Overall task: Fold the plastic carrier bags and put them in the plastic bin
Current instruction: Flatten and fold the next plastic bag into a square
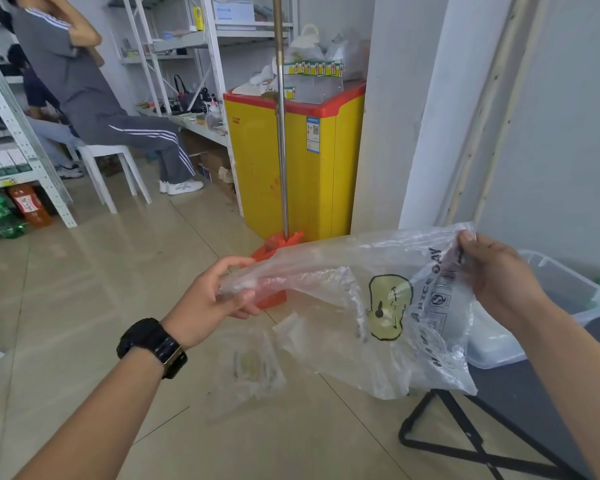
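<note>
Both forearms reach forward, well apart, the left hand and right hand each pinched closed.

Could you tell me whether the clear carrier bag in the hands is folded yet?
Not yet: the carrier bag hangs loose and crumpled, stretched between the left hand and right hand.

We see both forearms bare, with no sleeves reaching into view, and on the left wrist a chunky black wristwatch with a ridged strap and a pale metallic edge at its buckle, while the right wrist wears nothing.
</note>
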Tool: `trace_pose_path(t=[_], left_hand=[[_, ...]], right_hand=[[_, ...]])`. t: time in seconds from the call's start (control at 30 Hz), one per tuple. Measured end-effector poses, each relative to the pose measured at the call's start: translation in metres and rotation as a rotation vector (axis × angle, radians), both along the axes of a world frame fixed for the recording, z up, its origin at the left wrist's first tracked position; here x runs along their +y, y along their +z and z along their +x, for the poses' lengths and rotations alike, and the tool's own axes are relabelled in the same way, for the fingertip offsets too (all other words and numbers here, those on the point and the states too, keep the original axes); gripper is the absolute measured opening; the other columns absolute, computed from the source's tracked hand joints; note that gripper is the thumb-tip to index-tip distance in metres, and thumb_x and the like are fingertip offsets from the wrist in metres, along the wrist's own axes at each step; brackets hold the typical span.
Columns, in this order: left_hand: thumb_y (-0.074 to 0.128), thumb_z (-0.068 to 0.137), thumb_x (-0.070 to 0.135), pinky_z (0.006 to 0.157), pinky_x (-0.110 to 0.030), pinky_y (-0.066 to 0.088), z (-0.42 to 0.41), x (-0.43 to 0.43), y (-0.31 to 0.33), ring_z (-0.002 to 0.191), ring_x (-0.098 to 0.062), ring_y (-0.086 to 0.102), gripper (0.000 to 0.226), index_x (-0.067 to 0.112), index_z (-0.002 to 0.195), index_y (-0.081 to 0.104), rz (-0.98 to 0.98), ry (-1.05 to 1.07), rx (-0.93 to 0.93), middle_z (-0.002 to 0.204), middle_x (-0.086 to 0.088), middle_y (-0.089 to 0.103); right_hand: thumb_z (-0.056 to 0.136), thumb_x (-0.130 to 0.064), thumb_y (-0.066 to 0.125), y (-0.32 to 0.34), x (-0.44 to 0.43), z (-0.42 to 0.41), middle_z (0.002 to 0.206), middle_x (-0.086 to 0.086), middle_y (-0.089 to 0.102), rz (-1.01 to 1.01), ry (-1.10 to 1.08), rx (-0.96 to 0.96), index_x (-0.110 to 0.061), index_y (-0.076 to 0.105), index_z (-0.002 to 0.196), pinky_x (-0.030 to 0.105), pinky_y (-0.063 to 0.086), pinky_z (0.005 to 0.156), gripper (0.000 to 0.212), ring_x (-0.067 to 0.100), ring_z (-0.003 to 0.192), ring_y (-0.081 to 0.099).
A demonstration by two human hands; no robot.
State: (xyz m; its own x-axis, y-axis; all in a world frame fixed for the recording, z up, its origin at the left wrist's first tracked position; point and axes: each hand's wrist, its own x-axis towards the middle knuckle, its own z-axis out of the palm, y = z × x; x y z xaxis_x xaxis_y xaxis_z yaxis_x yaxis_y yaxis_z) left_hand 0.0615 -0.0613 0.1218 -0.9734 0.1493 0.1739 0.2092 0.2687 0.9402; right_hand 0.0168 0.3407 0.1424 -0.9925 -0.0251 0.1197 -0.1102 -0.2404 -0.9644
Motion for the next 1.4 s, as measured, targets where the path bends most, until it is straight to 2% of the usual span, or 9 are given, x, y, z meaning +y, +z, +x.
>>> trace_pose_path(t=[0.07,0.27,0.4,0.53,0.73,0.87,1.0,1.27,1.4], left_hand=[[0.078,0.077,0.032,0.066,-0.027,0.058,-0.002,-0.002,0.001,0.071,-0.022,0.073,0.014,0.034,0.090,0.072,-0.030,0.006,0.026,0.080,-0.010,0.074],[0.082,0.058,0.054,0.068,-0.030,0.056,-0.004,-0.029,0.001,0.065,-0.017,0.067,0.044,0.013,0.073,0.072,-0.223,0.008,-0.027,0.066,-0.006,0.070],[0.074,0.074,0.019,0.071,-0.033,0.052,-0.002,-0.019,-0.001,0.072,-0.016,0.068,0.011,0.019,0.083,0.069,-0.165,0.005,0.035,0.080,-0.003,0.072],[0.070,0.080,-0.011,0.069,-0.031,0.055,0.003,-0.007,0.003,0.079,-0.029,0.071,0.034,0.022,0.089,0.066,-0.123,-0.070,0.057,0.099,-0.008,0.069],[0.072,0.080,-0.008,0.069,-0.031,0.053,0.003,-0.016,0.005,0.072,-0.018,0.068,0.025,0.017,0.074,0.073,-0.231,0.083,0.163,0.078,-0.007,0.071],[0.078,0.079,0.008,0.073,-0.038,0.055,0.001,-0.033,0.001,0.072,-0.011,0.066,0.018,0.025,0.075,0.074,-0.555,0.156,0.306,0.076,0.007,0.069],[0.064,0.076,0.062,0.068,-0.035,0.052,0.003,-0.033,0.001,0.073,-0.004,0.060,0.033,0.029,0.070,0.065,-0.775,0.146,0.310,0.076,0.016,0.064],[0.069,0.071,0.065,0.071,-0.044,0.055,0.002,-0.055,0.002,0.070,-0.027,0.066,0.044,0.021,0.068,0.070,-0.507,0.192,0.105,0.068,-0.003,0.070],[0.065,0.069,0.051,0.080,-0.027,0.052,0.008,-0.014,0.002,0.094,-0.017,0.066,0.035,0.037,0.100,0.059,-0.269,0.069,0.151,0.102,0.002,0.068]], right_hand=[[0.099,-0.023,0.051,0.000,0.003,0.000,0.067,0.004,0.064,0.003,-0.005,-0.005,-0.011,0.058,0.073,0.021,0.054,0.055,0.030,0.017,0.058,0.062],[0.054,-0.057,0.081,-0.005,0.020,-0.002,0.075,0.008,0.072,0.195,-0.050,-0.007,-0.014,0.071,0.073,0.030,0.057,0.057,0.048,0.020,0.060,0.068],[0.074,-0.046,0.070,-0.009,0.020,-0.003,0.082,0.011,0.075,0.190,-0.048,0.028,-0.009,0.073,0.085,0.034,0.058,0.065,0.038,0.023,0.067,0.071],[0.081,-0.038,0.066,-0.010,0.015,-0.003,0.085,0.011,0.075,0.206,-0.010,0.086,0.002,0.070,0.097,0.025,0.059,0.065,0.043,0.021,0.071,0.070],[0.077,-0.042,0.069,-0.012,0.023,-0.007,0.085,0.005,0.073,0.201,-0.088,0.134,-0.006,0.072,0.095,0.022,0.058,0.077,0.041,0.022,0.082,0.064],[0.082,-0.039,0.066,-0.014,0.029,-0.005,0.086,0.002,0.075,0.242,-0.110,0.145,-0.009,0.074,0.092,0.024,0.057,0.085,0.033,0.021,0.084,0.066],[0.080,-0.041,0.066,-0.013,0.022,-0.003,0.085,0.005,0.073,0.266,-0.103,0.159,-0.001,0.072,0.092,0.023,0.055,0.083,0.042,0.019,0.083,0.065],[0.074,-0.053,0.069,-0.010,0.031,-0.004,0.068,-0.008,0.071,0.124,-0.264,0.109,-0.015,0.071,0.082,0.018,0.058,0.070,0.038,0.007,0.064,0.065],[0.099,-0.029,0.054,-0.008,0.014,0.000,0.080,0.000,0.075,0.165,-0.131,0.135,-0.006,0.071,0.095,0.019,0.057,0.069,0.029,0.010,0.071,0.069]])
